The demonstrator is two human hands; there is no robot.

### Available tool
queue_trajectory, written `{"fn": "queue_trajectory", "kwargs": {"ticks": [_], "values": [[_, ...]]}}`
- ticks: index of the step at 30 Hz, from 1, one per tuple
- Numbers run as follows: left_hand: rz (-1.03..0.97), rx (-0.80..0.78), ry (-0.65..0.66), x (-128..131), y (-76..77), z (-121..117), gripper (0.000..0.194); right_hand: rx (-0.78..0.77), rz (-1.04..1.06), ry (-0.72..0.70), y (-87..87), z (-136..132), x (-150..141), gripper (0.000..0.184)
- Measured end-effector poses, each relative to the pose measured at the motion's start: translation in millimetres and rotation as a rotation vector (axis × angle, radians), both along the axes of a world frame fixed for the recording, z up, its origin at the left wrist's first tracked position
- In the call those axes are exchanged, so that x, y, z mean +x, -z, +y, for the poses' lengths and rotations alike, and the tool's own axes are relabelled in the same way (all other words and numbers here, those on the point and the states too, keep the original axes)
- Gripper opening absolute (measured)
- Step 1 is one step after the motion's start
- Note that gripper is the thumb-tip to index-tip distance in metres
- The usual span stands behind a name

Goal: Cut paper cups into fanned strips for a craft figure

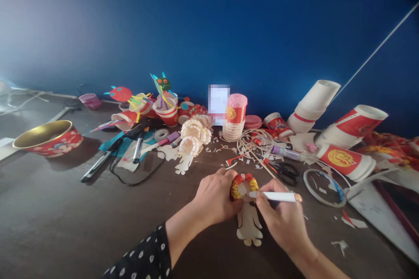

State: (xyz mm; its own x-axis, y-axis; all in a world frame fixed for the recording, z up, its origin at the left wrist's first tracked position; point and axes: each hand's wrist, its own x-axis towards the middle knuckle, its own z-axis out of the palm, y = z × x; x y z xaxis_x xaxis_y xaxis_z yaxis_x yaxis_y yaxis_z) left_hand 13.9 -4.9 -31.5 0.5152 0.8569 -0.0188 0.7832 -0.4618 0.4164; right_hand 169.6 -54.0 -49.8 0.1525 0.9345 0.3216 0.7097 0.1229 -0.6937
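Paper figure (249,223) flat on the dark table (131,231), between the two hands, near the front; pale body with rounded limbs, head ringed by folded red-and-yellow pieces. Left hand (218,196) grasps the head's left edge, fingers at the ring, thumb low on it. Right hand (284,218) pinches a white marker (278,196), orange at its back end, its other end at the head. Black sleeve with white spots (144,257) on the left arm.

Beyond the figure: pale scraps strewn about, a stack of scalloped paper pieces (191,133), a loose coil of thin strips (253,144). Right of the coil, black-handled scissors (288,173), partly behind scraps. Nearer the right edge, a clear tape ring (324,188) and a tipped red-and-white cup (343,161); behind, a leaning stack of white cups (314,107).

Farther left: black cable (131,183) looped on the table, capped pen (138,150), red tub with gold interior (49,139). Behind these, a green-faced paper creature (163,83) atop cups, and a red-faced one (120,94) beside it. Blue wall (196,30) at the back.
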Motion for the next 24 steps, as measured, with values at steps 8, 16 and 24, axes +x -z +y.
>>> {"fn": "queue_trajectory", "kwargs": {"ticks": [8, 16, 24], "values": [[0.034, -0.022, -0.011, 0.4, -2.1, 0.0, 0.036, 0.043, 0.011, 0.002, -2.1, -1.5, 0.1, 0.018], [-0.004, -0.007, -0.008, 0.0, 0.9, 0.6, 0.035, 0.044, 0.010, -0.028, -1.7, -2.2, -0.8, 0.018], [-0.017, 0.003, -0.008, -0.8, 0.4, -0.2, 0.037, 0.019, -0.034, -0.042, 0.0, 0.3, -0.7, 0.019]]}}
